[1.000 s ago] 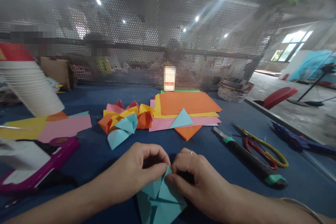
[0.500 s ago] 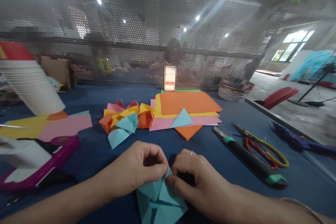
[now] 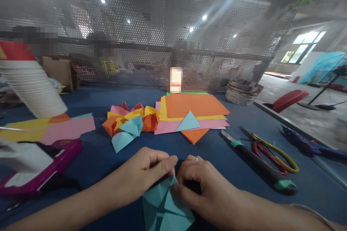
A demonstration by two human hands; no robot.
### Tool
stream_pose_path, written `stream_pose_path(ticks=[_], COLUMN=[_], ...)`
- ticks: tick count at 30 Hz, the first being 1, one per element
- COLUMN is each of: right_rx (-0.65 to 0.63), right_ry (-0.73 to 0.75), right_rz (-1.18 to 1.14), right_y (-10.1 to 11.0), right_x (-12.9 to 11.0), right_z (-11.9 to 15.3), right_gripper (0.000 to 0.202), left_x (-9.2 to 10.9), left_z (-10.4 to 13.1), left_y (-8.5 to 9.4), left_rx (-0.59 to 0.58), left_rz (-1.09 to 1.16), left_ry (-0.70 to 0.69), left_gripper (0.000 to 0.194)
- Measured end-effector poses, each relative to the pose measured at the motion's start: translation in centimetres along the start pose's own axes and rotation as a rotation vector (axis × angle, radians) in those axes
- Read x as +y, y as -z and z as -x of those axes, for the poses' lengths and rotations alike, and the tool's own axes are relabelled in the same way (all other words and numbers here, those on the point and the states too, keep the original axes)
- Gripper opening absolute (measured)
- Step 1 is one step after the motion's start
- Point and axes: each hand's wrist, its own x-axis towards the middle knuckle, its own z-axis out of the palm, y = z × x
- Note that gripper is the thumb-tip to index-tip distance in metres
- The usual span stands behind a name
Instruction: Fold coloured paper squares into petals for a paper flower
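Observation:
A folded teal paper lies on the blue table at the bottom centre, its flaps meeting near the middle. My left hand is curled at the paper's far corner, its thumb raised over bent fingers; what is between them, if anything, is hidden. My right hand pinches the far right edge of the same paper between thumb and curled fingers. Beyond my hands sit folded paper pieces in orange, yellow, pink and light blue. To their right is a stack of coloured sheets with a light blue triangle on it.
On the right lie a utility knife, pliers and a blue tool. At the left are stacked paper cups, paper scraps and a purple tape dispenser. A basket stands at the back right.
My left thumb has lifted off the paper's far corner and moved up and slightly right. My right hand has stayed nearly in place.

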Motion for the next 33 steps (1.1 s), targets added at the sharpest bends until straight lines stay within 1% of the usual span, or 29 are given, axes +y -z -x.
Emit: stream_pose_path(ticks=[3, 6, 10, 15, 18, 26, 29, 31, 33], right_rx=[-0.021, -0.009, 0.008, -0.028, -0.011, -0.021, -0.007, 0.013, 0.044], right_ry=[0.014, 0.024, 0.022, 0.057, 0.053, 0.05, 0.056, 0.052, 0.036], right_rz=[-0.022, -0.022, 0.014, 0.032, 0.044, -0.015, -0.047, -0.059, -0.066], right_y=[0.0, -0.2, -0.4, -0.4, -0.3, 0.0, -0.1, -0.2, -0.3], right_x=[0.1, 0.2, 0.2, 0.3, 0.3, 0.0, 0.1, 0.1, 0.2], right_z=[0.0, 0.0, 0.2, 0.2, 0.2, 0.0, -0.1, -0.1, 0.0], right_gripper=[0.024, 0.022, 0.023, 0.023, 0.02, 0.027, 0.026, 0.03, 0.034], left_x=[0.1, -0.1, -0.5, -0.3, -0.2, -1.2, -1.4, -1.2, -0.8], left_z=[0.2, 0.1, 0.0, 0.3, 0.3, 0.3, 0.1, -0.1, -0.1], left_y=[-0.2, -0.3, -0.6, -1.2, -1.4, -1.9, -1.7, -1.2, -0.5], left_rx=[-0.003, 0.04, 0.05, 0.097, 0.123, 0.125, 0.117, 0.123, 0.177], left_rz=[-0.023, -0.073, -0.164, -0.306, -0.342, -0.387, -0.395, -0.365, -0.334], left_ry=[-0.011, -0.045, -0.121, -0.178, -0.207, -0.276, -0.285, -0.296, -0.325], left_gripper=[0.021, 0.017, 0.023, 0.025, 0.024, 0.028, 0.033, 0.035, 0.033])
